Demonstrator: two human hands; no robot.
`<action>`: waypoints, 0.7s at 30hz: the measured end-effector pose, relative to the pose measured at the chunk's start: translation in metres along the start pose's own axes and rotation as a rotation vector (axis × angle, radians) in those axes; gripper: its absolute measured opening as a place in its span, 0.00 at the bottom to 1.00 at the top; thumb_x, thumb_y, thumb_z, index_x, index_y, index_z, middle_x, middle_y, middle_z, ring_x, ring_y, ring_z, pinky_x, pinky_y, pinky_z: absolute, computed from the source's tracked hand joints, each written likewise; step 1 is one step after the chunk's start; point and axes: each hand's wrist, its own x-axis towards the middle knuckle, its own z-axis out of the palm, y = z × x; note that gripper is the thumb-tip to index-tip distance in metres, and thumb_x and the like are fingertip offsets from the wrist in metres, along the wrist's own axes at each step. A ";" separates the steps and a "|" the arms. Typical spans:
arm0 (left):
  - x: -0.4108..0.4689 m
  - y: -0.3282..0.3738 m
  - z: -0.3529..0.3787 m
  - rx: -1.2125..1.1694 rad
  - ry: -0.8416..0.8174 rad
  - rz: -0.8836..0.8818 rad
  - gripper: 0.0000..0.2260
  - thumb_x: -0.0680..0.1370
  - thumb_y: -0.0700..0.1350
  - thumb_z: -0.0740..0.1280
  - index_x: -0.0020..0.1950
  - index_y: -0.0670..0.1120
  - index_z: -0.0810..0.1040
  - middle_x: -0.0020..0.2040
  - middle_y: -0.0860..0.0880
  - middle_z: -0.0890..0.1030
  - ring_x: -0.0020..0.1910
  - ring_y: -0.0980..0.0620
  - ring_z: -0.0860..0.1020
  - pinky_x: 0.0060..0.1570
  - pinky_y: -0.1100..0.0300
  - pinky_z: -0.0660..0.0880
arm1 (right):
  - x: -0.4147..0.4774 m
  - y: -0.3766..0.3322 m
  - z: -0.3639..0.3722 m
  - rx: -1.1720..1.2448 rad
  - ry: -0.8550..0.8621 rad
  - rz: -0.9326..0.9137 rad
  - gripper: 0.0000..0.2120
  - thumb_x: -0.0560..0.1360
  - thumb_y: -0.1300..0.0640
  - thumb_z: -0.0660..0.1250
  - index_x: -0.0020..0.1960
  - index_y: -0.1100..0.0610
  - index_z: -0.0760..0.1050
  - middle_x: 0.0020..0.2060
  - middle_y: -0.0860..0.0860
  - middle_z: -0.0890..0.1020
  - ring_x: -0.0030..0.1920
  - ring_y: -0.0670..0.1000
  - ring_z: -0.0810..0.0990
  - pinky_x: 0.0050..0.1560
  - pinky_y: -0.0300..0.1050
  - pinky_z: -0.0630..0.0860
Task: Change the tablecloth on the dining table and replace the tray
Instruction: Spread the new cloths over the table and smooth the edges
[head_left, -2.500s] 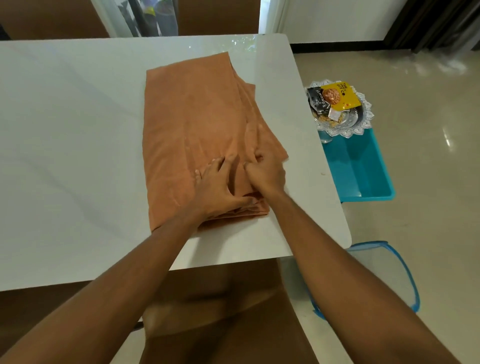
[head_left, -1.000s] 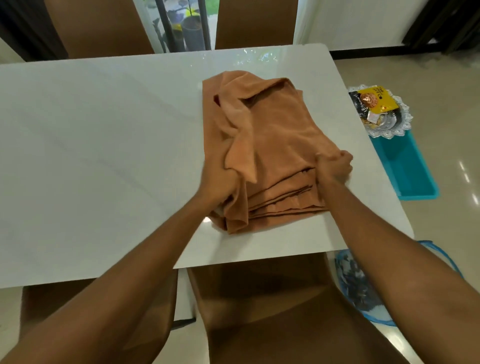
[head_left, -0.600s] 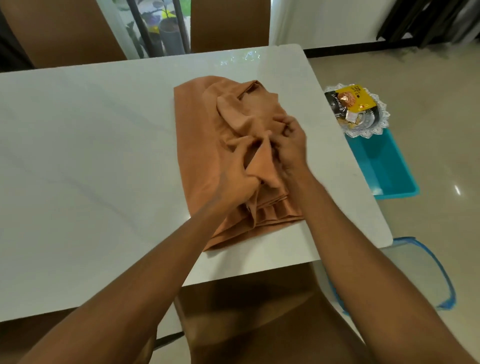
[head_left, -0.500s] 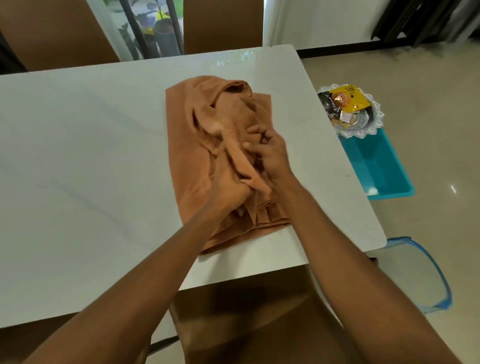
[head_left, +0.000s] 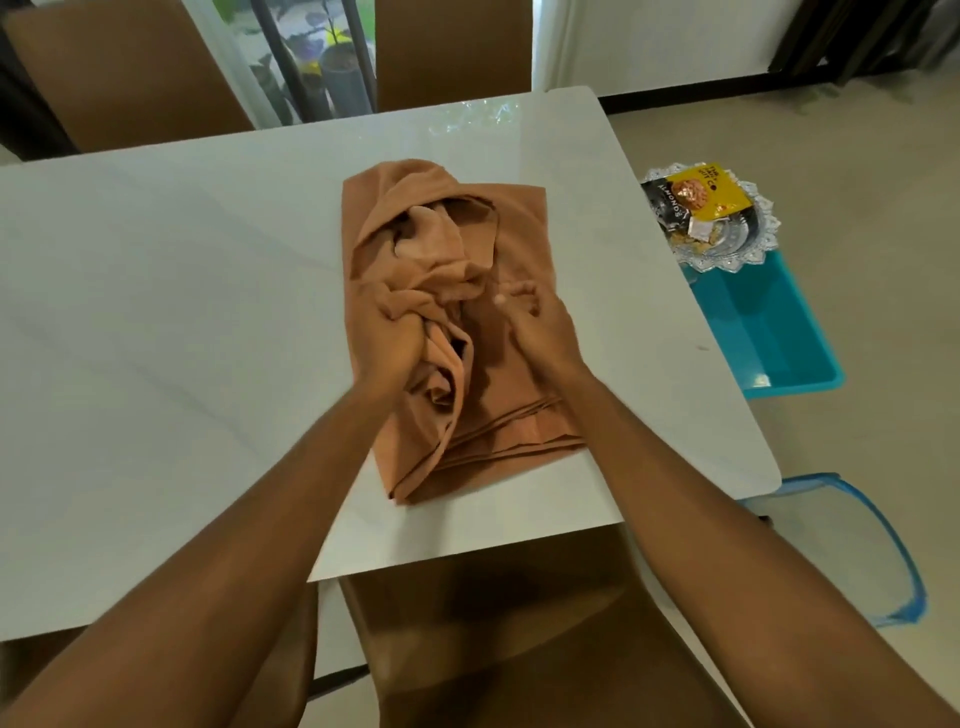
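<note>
An orange-brown tablecloth (head_left: 519, 234) lies folded on the white marble dining table (head_left: 182, 312), its top layers bunched up. My left hand (head_left: 392, 343) is a fist gripping a bunch of the upper layers near the cloth's middle. Just to its right, my right hand (head_left: 540, 327) lies flat on the cloth with its fingers spread and blurred. A silver scalloped tray (head_left: 748, 244) holding snack packets sits off the table's right edge, on top of a teal bin (head_left: 774, 332) on the floor.
Brown chairs stand at the far side (head_left: 130, 73) and one is tucked under the near edge (head_left: 519, 623). A clear container with a blue rim (head_left: 852, 551) is on the floor at the right. A glass door with plants is behind the table.
The flat folded cloth has been pulled open and its top layers bunched up. My left hand has closed on a bunch; my right hand has let go and moved right onto the cloth.
</note>
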 end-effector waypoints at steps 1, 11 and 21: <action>0.008 -0.003 -0.012 -0.023 0.050 -0.026 0.10 0.74 0.39 0.63 0.43 0.55 0.77 0.44 0.54 0.81 0.47 0.51 0.81 0.52 0.51 0.80 | 0.001 0.007 -0.002 -0.132 0.034 -0.046 0.05 0.72 0.43 0.67 0.45 0.43 0.75 0.43 0.42 0.81 0.45 0.47 0.80 0.49 0.52 0.81; 0.023 -0.069 -0.227 -0.287 0.372 -0.347 0.16 0.65 0.31 0.71 0.37 0.54 0.84 0.46 0.50 0.84 0.43 0.50 0.82 0.40 0.59 0.80 | -0.036 -0.029 0.078 -0.756 -0.090 -0.102 0.23 0.74 0.41 0.64 0.67 0.47 0.73 0.70 0.52 0.70 0.73 0.58 0.64 0.73 0.65 0.60; -0.053 -0.170 -0.254 0.585 0.490 -0.282 0.17 0.76 0.41 0.67 0.64 0.45 0.73 0.64 0.41 0.75 0.62 0.38 0.73 0.60 0.41 0.72 | -0.059 -0.005 0.087 -0.780 0.043 -0.001 0.35 0.78 0.36 0.59 0.80 0.48 0.56 0.81 0.54 0.56 0.80 0.60 0.54 0.77 0.66 0.51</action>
